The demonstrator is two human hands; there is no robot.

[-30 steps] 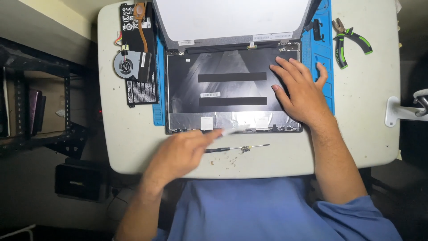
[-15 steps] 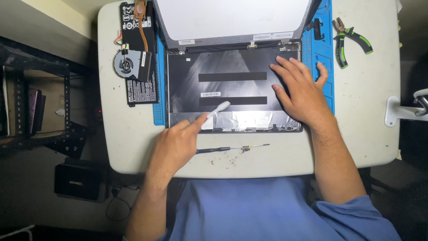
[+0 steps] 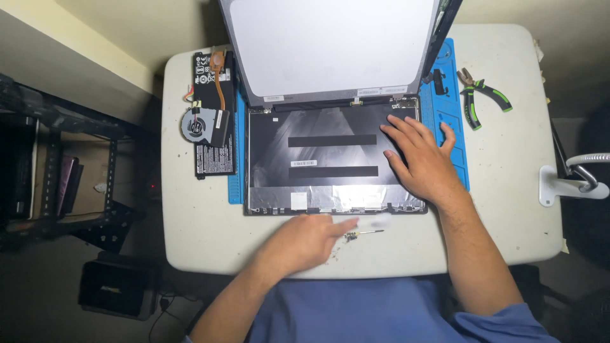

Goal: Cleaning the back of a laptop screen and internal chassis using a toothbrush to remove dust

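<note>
An opened laptop lies on a blue mat (image 3: 452,114) on the white table (image 3: 197,216). Its dark inner base shell (image 3: 318,155) faces up and its lid panel (image 3: 330,44) is tilted back. My right hand (image 3: 422,159) rests flat on the shell's right side with the fingers spread. My left hand (image 3: 305,241) is low over the table in front of the laptop, blurred, with fingers pointing right. A thin screwdriver (image 3: 365,234) lies just past its fingertips. A pale streak by the fingers may be a white pry tool; whether the hand grips it is unclear.
A black battery pack (image 3: 213,162), with a fan and copper heat pipe (image 3: 200,124) on top of it, lies left of the laptop. Green-handled pliers (image 3: 483,98) lie at the right. A white clamp (image 3: 565,187) grips the table's right edge. A dark shelf (image 3: 57,178) stands left.
My left hand held a white tool up over the shell's front half a second ago; it has since dropped back towards me onto the table by the screwdriver. The right hand has stayed put.
</note>
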